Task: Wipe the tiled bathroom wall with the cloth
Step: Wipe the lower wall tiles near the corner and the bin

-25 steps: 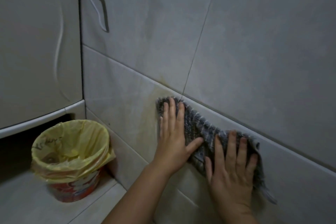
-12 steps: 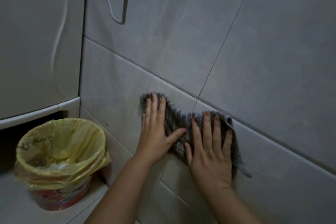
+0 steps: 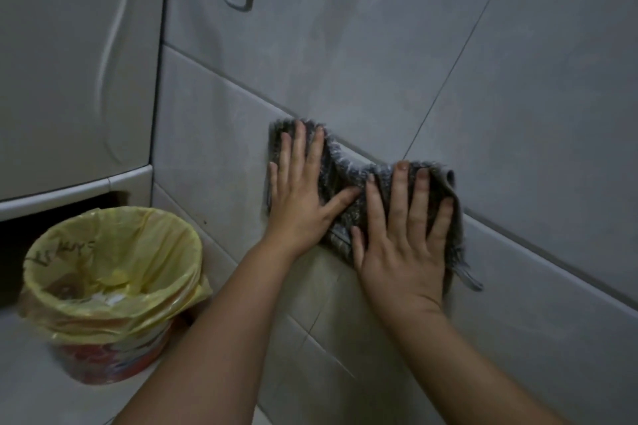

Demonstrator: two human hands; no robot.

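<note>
Left hand point(image 3: 299, 198) nearer right hand point(image 3: 404, 247)

A domestic bathroom is suggested. A wall of large grey glazed tiles point(image 3: 379, 45) with thin dark grout lines is met at the left corner by a pale moulded plastic panel point(image 3: 69, 62). A small round bin lined with a yellow plastic bag point(image 3: 110, 324) is set on the pale tiled floor point(image 3: 31, 386) near that corner.

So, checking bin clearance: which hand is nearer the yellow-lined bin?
The left hand, flat on the cloth's left end; the right hand presses the other end.

Fuzzy grey cloth point(image 3: 340, 179) on smooth, faintly glossy wall tiles point(image 3: 397, 55).
</note>
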